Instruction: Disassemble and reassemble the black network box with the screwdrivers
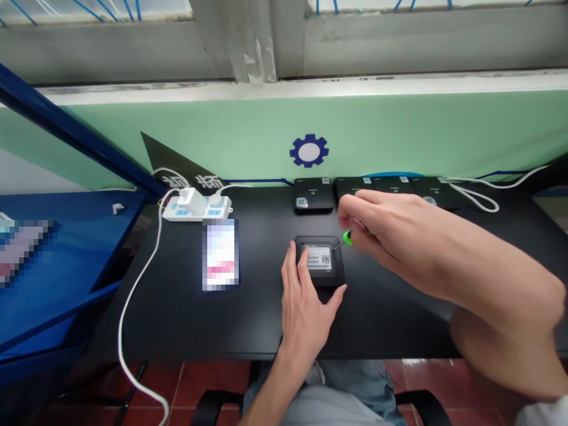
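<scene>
Hands apart, a small gap between them, both above a matte black table [390,325]. Left hand [305,302] clamped around a square black plastic device with rounded corners [320,279], with fingers [289,266] along its left side and thumb [339,294] at its lower right corner. On top of this device, a white printed label with QR codes [319,258]. Right hand [381,228] closed around a small screwdriver with a bright green handle [347,238], its thin metal shaft pointing to the upper right corner of the device; contact of the tip with the device hard to tell from this view.

Beyond both hands, near the far edge of the table, a row of similar flat black devices [313,195], partly hidden behind the right hand. Left of the left hand, a flat-lying smartphone with a blurred, pixelated screen [220,254]. Beyond the smartphone, a white power strip with blue switches [197,211], with a white charger plug [193,201] in it. From this plug, a long white cable [133,313] going down over the table edge. Behind everything, a pale green wall panel [399,130] with a blue gear emblem [309,150].
</scene>
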Available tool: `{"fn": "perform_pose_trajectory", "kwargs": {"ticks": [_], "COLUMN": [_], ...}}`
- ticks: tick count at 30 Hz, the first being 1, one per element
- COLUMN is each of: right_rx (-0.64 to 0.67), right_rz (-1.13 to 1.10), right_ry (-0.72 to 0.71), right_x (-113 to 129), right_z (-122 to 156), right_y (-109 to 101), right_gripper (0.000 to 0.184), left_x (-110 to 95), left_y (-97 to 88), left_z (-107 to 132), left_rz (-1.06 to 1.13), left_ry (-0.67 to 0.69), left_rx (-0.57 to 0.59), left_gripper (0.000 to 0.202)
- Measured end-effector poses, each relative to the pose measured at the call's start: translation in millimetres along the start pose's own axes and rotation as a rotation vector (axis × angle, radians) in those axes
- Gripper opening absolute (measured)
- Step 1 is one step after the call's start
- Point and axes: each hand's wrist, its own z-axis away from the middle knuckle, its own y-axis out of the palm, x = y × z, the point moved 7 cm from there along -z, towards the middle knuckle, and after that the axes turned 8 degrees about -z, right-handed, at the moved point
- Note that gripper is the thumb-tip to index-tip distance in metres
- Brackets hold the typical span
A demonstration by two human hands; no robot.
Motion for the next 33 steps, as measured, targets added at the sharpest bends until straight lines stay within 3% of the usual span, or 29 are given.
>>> {"fn": "perform_pose_trajectory", "kwargs": {"ticks": [2, 7, 13, 19, 26, 33], "right_rx": [0.016, -0.019, 0.008, -0.004, 0.02, 0.042], "right_rz": [0.028, 0.109, 0.068, 0.05, 0.021, -0.006], "right_ry": [0.022, -0.079, 0.014, -0.091, 0.07, 0.021], "right_x": [-2, 10, 5, 12, 2, -2], "right_z": [-4, -3, -2, 3, 6, 10], "right_y": [3, 1, 4, -2, 1, -4], "right_gripper": [0.026, 0.02, 0.022, 0.018, 0.032, 0.028], "left_x": [0, -1, 0, 0, 0, -1], "left_y": [0.5, 0.7, 1.0, 0.9, 1.6, 1.0], "left_z": [0, 1, 1, 1, 1, 1], "left_rz": [-0.001, -0.009, -0.01, -0.011, -0.009, -0.011], "left_ry": [-0.008, 0.003, -0.003, 0.003, -0.009, 0.005], "left_rx": [-0.001, -0.007, -0.005, -0.004, -0.005, -0.002], "left_gripper": [0.101, 0.102, 0.099, 0.102, 0.101, 0.103]}}
